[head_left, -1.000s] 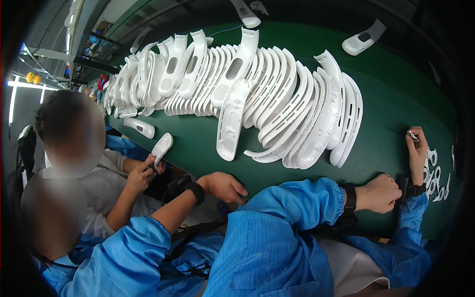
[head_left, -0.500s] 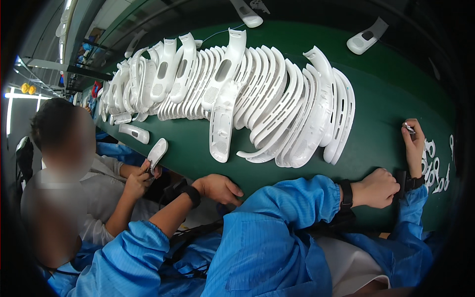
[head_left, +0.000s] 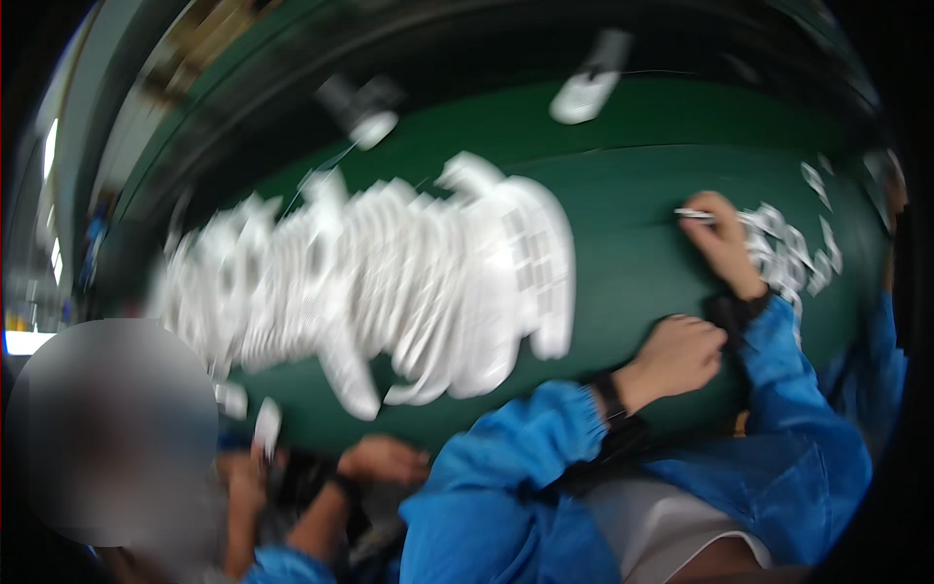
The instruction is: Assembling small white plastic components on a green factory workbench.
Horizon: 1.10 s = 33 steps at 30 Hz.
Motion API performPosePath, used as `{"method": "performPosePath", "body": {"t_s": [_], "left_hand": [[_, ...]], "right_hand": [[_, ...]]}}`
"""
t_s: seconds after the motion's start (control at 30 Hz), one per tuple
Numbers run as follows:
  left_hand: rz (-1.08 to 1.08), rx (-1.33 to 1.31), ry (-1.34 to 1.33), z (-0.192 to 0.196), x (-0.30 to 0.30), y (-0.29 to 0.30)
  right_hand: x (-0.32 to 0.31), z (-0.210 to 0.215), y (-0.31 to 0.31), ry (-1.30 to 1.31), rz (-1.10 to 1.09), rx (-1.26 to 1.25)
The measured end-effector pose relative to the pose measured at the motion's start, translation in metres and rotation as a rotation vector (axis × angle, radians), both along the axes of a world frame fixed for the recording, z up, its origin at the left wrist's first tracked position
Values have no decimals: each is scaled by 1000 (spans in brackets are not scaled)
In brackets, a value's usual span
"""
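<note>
Frame is motion-blurred, details soft.

Shells (head_left: 389,292): a long row of white moulded plastic parts, stacked on edge and overlapping, lying across the middle of the green belt (head_left: 632,263). Slots show on the rightmost piece; the rest smear together. One part sticks out of the row toward the near edge.

Right hand (head_left: 681,355): closed into a fist, resting on the belt near its near edge, right of the row and clear of it. Can't tell if anything is inside the fist. Black band at the wrist, blue sleeve.

Left hand (head_left: 384,457): low at the near edge of the belt, fingers curled, knuckles up. Too blurred to say whether it holds anything. Black wrist band too.

Others: a co-worker's hand (head_left: 720,234) on the right pinches a thin white piece, just beside a scatter of small white bits (head_left: 788,253). Another co-worker's hand (head_left: 243,472) at lower left holds a small white part (head_left: 267,424) upright.

Two more white parts lie far up the belt, well apart from the row.
</note>
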<state>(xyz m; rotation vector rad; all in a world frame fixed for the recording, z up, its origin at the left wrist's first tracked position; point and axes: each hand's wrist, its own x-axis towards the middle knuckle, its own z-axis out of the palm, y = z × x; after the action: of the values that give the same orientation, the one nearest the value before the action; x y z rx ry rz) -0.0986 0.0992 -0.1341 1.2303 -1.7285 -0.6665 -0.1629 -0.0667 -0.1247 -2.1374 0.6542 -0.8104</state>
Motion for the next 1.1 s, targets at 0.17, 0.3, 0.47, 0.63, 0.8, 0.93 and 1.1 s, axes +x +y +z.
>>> {"method": "performPosePath", "body": {"t_s": [0.17, 0.3, 0.47, 0.63, 0.8, 0.93, 1.1], "left_hand": [[66, 162, 330, 24, 13, -6], [363, -207, 268, 89, 40, -56], [718, -199, -90, 111, 95, -186], [810, 419, -727, 44, 160, -226], [635, 324, -899, 22, 165, -243], [409, 305, -189, 29, 204, -241], [344, 517, 89, 60, 178, -205]], "right_hand": [[1, 20, 3, 7, 99, 18], [0, 28, -2, -32, 175, 3], [-14, 21, -6, -36, 60, -21], [4, 5, -4, -54, 141, -121], [-5, 2, -5, -66, 150, -116], [-3, 4, -4, -57, 156, -98], [-11, 1, -9, -34, 125, -93]]}}
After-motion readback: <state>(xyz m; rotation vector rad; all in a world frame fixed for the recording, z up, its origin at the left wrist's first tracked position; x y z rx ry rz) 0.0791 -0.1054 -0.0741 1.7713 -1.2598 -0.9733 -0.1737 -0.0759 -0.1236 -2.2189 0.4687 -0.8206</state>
